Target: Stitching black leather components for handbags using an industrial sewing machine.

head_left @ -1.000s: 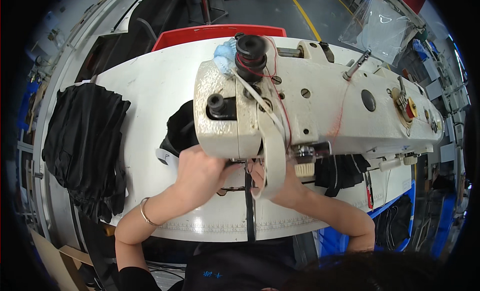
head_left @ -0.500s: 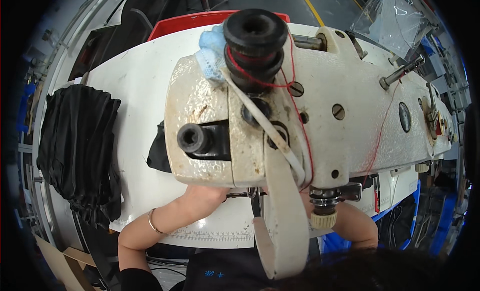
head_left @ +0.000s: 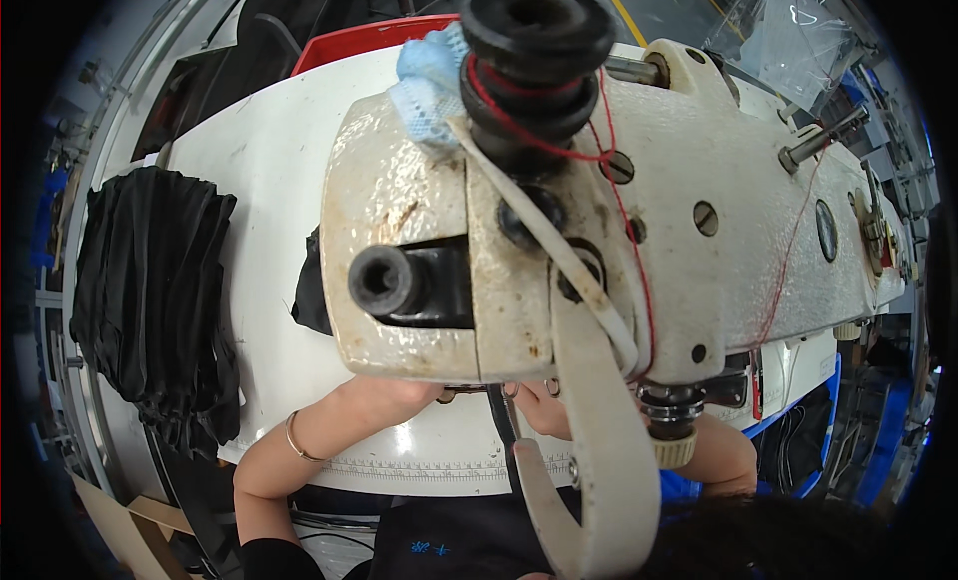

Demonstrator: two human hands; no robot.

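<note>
The cream sewing machine head (head_left: 399, 161) fills the middle, with red thread, black knobs and a pale blue cloth (head_left: 429, 91). My left hand (head_left: 404, 398) reaches beneath the head, its fingers hidden. My right hand (head_left: 539, 410) is mostly behind the cream curved guard (head_left: 609, 460); its visible fingers are bent near the needle area, and what they hold is unclear. A narrow black strip (head_left: 504, 440) runs between my hands toward the front edge. Some black fabric (head_left: 311, 290) shows behind the head on the left.
A stack of black fabric pieces (head_left: 150, 290) lies on the white table (head_left: 269, 141) at left. Behind stands a red bin (head_left: 339, 43). A blue crate (head_left: 818, 440) with black items is at the lower right, a clear plastic bag (head_left: 778, 31) at the back right, cardboard (head_left: 110, 510) at lower left.
My view has moved closer over the machine, which now looks much larger. My hands have become more hidden beneath the head and behind the guard.
</note>
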